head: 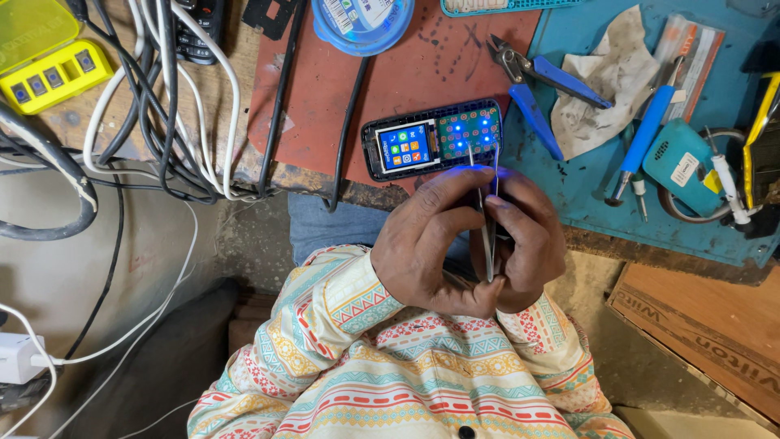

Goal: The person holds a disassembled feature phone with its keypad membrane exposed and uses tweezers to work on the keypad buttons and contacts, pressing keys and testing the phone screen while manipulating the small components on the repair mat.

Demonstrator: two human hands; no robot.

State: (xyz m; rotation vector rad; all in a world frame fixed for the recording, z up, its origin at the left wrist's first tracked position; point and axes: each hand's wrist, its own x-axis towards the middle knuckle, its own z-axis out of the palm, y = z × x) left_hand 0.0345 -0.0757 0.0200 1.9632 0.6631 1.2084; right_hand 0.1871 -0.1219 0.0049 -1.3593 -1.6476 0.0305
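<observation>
Steel-grey, thin metal tweezers [486,213] stand between both hands at the bench edge, their tips reaching up to the exposed green keypad board of a small black opened phone [432,139], whose colour screen is lit and whose board glows with blue points. The phone lies flat on a red-brown mat [422,65], screen to the person's left, close to the near edge, which seems to keep it within easy reach of the tweezer tips. The left hand [431,244] curls its fingers round the tweezers from one side, thumb and forefinger pinched on the shaft; the right hand [524,240] closes against them from the other side, so the two hands brace each other, probably to steady the fine tips. Whether the right fingers grip the tweezers themselves or only press on the left hand I cannot tell. On the right, on a blue-green work mat [585,179], lie blue-handled side cutters [532,81], a stained whitish rag [605,81] and a blue-handled screwdriver [646,138], all laid near the working hand. At far left a translucent yellow plastic case [45,57] sits open, well apart from the phone, among a tangle of black and white cables [162,106] that hangs over the bench edge.
</observation>
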